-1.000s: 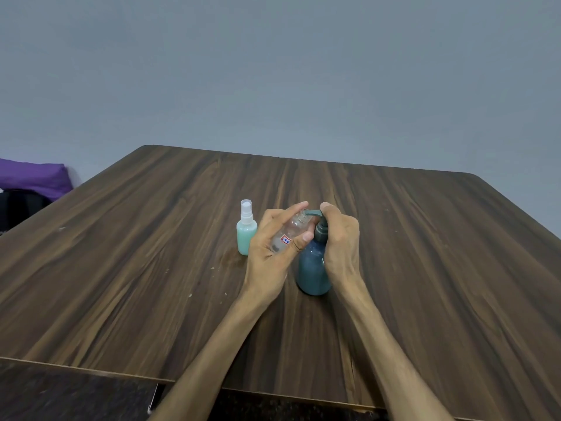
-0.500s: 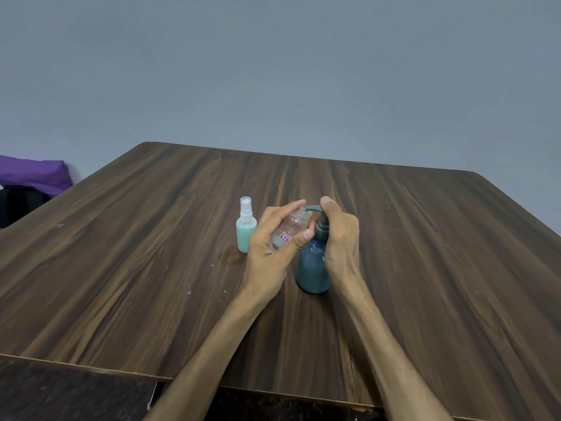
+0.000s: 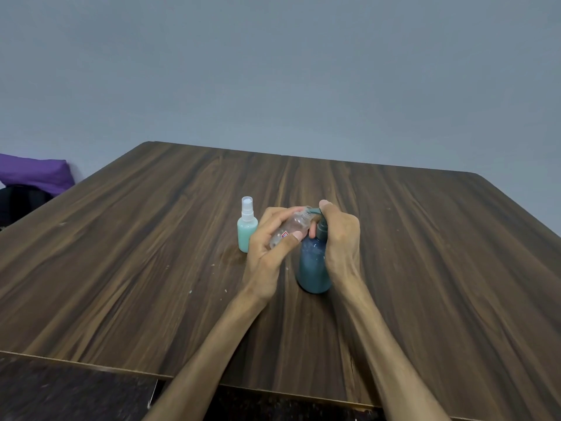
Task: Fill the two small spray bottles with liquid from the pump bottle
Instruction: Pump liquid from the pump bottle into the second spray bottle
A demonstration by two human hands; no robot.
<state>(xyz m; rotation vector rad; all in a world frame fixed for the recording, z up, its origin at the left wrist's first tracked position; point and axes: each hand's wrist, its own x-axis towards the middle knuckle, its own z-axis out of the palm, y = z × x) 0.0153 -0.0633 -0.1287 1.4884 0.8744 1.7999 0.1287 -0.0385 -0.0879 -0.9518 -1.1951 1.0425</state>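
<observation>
Little has changed over the last second: the left hand point(image 3: 267, 247) still grips the clear bottle point(image 3: 290, 229) tilted, mouth at the spout, and the right hand point(image 3: 340, 235) stays curled around the pump bottle point(image 3: 312, 265), finger on its head; filling likely continues. Two spray bottles, counting the green bottle point(image 3: 246, 232) standing capped on the table point(image 3: 121, 253); one pump bottle.

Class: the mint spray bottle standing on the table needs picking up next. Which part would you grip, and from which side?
Grip the mint bottle round its wide body, not the narrow clear cap. Probably come from its left: it stands upright, and the left hand with the clear bottle crowds its right.
</observation>
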